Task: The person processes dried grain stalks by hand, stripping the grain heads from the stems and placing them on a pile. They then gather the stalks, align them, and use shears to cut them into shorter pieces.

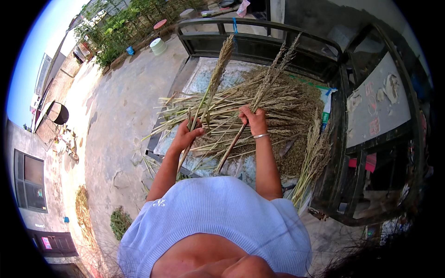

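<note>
My left hand [189,133] is closed around the stems of a bundle of broomcorn-like stalks [219,67], whose thick tan seed head points up and away. To its right, my right hand [254,121], with a silvery bracelet at the wrist, grips another stalk bundle [273,76]. That one has thinner, sparser heads, and a brown stem runs down below the fist. Beneath both hands lies a wide pile of cut stalks [278,99], heads mostly to the right. Loose seed [296,160] is scattered over the pale sheet [238,69] under the pile.
A dark metal cart frame [259,58] rails the far side; its right side holds a grey panel [380,102]. More stalks [310,162] lean at the bed's right. On the concrete floor [125,106] stand a pale bucket [158,46] and greenery [121,222].
</note>
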Tool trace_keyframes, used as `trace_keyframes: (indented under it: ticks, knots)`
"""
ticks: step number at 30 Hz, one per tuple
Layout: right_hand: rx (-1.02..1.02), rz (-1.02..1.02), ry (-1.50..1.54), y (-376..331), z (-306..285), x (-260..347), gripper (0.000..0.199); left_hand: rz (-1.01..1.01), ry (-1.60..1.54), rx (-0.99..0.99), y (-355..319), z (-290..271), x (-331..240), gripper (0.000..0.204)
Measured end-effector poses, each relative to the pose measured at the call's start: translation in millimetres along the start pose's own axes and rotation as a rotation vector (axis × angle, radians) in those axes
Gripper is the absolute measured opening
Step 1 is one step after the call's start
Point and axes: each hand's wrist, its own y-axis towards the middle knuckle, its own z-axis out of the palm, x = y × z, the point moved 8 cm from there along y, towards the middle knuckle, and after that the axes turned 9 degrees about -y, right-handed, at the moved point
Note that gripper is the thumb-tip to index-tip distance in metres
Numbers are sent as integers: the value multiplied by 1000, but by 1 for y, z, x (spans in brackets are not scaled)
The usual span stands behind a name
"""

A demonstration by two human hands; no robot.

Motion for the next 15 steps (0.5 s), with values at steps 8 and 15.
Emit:
trace_keyframes:
  ticks: [8,15]
  knots:
    - [179,61,32,-17,70,-7,17,-34,98,15,-2,36,-1,18]
    - [-148,36,228,-1,36,-25,23,4,157,-196,-16,19,3,13]
